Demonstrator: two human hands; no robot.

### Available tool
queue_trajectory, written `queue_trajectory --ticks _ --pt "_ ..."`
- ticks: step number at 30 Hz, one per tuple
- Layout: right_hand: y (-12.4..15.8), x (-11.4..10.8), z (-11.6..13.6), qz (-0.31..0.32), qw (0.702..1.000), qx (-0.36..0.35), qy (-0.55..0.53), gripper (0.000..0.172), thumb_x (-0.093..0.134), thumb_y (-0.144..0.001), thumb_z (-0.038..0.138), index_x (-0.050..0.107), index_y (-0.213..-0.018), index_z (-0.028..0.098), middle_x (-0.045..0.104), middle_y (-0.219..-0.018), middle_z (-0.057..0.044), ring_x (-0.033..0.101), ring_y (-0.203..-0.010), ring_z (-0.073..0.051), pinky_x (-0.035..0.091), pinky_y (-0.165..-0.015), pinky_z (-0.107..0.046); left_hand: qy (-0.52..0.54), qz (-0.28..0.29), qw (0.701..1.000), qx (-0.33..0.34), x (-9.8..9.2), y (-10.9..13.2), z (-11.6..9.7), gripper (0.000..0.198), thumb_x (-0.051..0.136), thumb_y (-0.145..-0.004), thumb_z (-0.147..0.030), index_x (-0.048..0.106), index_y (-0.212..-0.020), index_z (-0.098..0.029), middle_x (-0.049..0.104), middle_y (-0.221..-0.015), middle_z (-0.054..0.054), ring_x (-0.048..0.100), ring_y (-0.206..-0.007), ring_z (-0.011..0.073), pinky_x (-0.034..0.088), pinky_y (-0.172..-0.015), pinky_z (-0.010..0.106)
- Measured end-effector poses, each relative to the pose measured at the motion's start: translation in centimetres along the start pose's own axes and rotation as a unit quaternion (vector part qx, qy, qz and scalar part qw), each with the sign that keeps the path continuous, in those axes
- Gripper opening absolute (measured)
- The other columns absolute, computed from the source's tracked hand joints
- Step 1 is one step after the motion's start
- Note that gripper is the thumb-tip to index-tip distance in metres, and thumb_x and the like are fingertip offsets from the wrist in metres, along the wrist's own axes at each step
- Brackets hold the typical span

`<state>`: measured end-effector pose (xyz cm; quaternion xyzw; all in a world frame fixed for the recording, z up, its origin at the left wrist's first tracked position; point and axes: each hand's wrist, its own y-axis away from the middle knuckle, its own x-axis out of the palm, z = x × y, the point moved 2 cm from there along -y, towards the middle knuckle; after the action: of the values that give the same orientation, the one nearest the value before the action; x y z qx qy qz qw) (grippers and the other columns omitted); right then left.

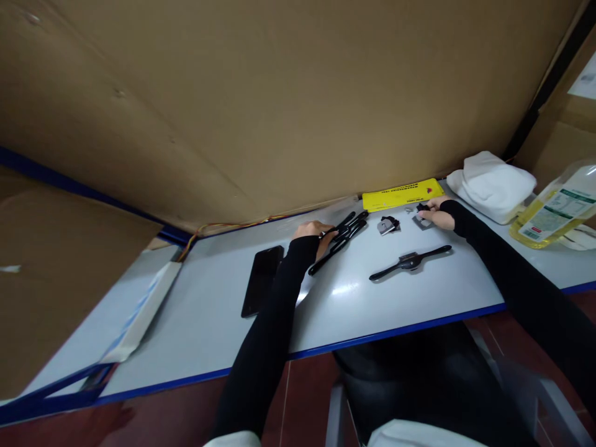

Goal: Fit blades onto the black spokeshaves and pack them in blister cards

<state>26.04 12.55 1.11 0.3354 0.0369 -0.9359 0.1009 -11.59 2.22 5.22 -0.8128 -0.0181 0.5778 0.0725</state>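
Observation:
My left hand [313,233] is closed at the near end of a pile of black spokeshaves [343,237], its fingers around one of the handles; part of its grip is hidden. Further right, my right hand [438,214] pinches a small black part [423,208] just above a grey metal blade [421,222]. Between the hands lies a small stack of metal blades and black pieces [388,225]. Nearer to me, a single spokeshave [410,262] rests on the table with a metal blade fitted at its middle.
A yellow printed packet [403,195] lies against the cardboard wall [288,105]. A black phone [262,280] is beside my left forearm. At the right stand a white cloth bundle [492,185] and a bottle of yellow liquid [554,208]. The table's blue edge [395,332] runs before my lap.

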Motion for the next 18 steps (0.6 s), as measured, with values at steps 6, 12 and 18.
queue_trajectory --ticks 6,12,18 --pt "0.4 2.8 3.1 0.043 0.995 -0.085 -0.016 0.028 0.077 -0.077 0.042 0.068 -0.088 0.018 0.050 -0.065 0.005 0.042 -0.060 -0.011 0.034 -0.059 -0.026 -0.030 0.021 0.999 0.020 0.9 -0.5 0.4 0.031 0.065 -0.089 -0.042 0.087 -0.105 -0.025 0.081 -0.099 0.008 0.069 -0.077 0.0226 0.052 -0.082 0.034" --pt "0.9 4.4 4.1 0.076 0.989 -0.123 0.012 0.024 0.075 -0.079 0.039 0.060 -0.076 0.020 0.048 -0.064 0.006 0.040 -0.058 -0.010 0.030 -0.058 -0.026 -0.031 0.020 0.999 0.006 1.0 -0.5 0.3 0.035 0.067 -0.087 -0.039 0.084 -0.111 -0.020 0.080 -0.097 0.010 0.071 -0.081 0.0242 0.053 -0.083 0.035" --pt "1.4 3.4 4.2 0.057 0.989 -0.118 0.066 0.035 0.080 -0.077 0.043 0.071 -0.100 0.018 0.059 -0.076 0.003 0.046 -0.062 -0.012 0.037 -0.062 -0.027 -0.029 -0.033 0.999 -0.003 0.3 0.1 -1.1 0.036 0.061 -0.091 -0.044 0.083 -0.109 -0.021 0.079 -0.108 0.012 0.071 -0.097 0.0276 0.056 -0.082 0.035"
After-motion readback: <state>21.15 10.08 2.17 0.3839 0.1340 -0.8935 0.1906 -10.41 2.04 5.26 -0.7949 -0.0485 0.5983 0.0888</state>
